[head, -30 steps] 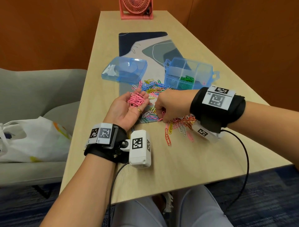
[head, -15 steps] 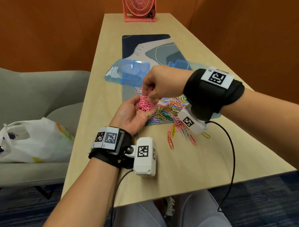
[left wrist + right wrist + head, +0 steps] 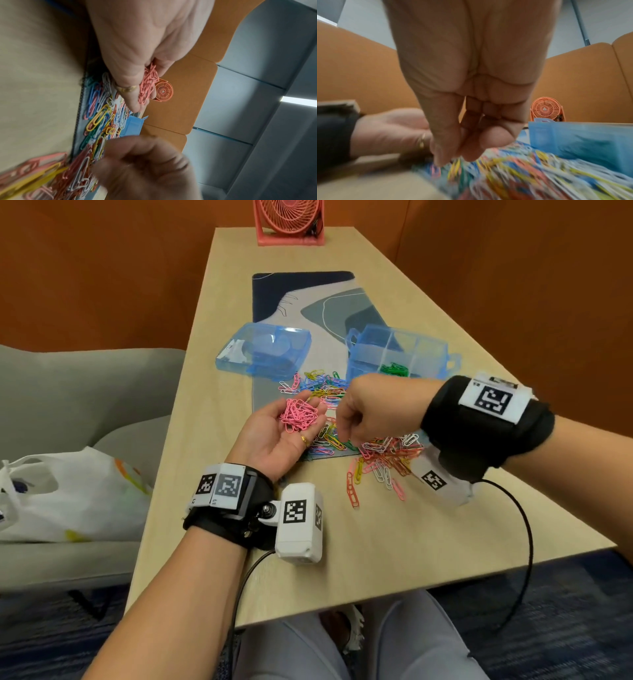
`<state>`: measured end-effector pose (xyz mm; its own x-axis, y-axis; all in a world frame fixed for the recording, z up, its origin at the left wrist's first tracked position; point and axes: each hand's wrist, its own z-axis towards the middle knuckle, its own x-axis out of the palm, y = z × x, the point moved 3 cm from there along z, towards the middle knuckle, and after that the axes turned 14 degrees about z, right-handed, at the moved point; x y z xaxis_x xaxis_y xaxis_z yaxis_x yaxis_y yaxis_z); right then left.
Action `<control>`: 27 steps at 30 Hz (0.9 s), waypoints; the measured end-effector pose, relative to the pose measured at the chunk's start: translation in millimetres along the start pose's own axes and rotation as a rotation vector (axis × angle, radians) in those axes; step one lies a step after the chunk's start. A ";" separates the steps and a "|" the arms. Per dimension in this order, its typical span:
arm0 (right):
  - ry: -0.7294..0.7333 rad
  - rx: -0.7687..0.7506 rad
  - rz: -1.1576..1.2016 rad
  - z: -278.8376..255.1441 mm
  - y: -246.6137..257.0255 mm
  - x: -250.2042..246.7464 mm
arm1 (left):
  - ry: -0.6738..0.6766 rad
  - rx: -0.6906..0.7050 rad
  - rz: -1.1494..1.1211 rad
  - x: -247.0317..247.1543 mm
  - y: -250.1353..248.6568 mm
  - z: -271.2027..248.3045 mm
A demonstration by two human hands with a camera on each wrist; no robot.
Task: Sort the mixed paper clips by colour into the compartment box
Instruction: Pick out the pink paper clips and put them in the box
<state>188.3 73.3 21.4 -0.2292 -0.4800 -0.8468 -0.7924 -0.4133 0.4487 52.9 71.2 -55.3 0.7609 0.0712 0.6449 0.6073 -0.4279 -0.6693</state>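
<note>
My left hand lies palm up over the table edge of the mat, and a heap of pink paper clips rests in its cupped palm; the left wrist view shows the same pink clips along the fingers. My right hand hovers just right of it, low over the mixed pile of coloured clips. Its fingers are curled, thumb against fingertips, and no clip shows between them. The blue compartment box stands behind, with green clips in one front compartment.
The box's blue lid lies at the left of the patterned mat. Loose clips spill off the mat onto the wooden table. A pink fan stands at the far end. A grey sofa with a white bag is on the left.
The right hand lifted from the pile, came over the left palm with the pink clips, and has now dropped back down to the right, over the pile. The left hand stayed put.
</note>
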 end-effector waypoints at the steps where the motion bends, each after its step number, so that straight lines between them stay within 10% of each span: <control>1: 0.042 0.020 -0.015 -3.7 -3.8 4.9 | -0.007 0.004 0.010 0.3 -0.2 -0.6; 27: 0.100 -0.058 -0.117 -6.0 -12.1 30.3 | -0.027 0.015 -0.034 11.4 13.6 -3.7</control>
<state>194.3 59.1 -7.9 -0.0773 -0.4998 -0.8627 -0.7755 -0.5137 0.3671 69.0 62.9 -55.7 0.7454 0.1097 0.6575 0.6363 -0.4113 -0.6527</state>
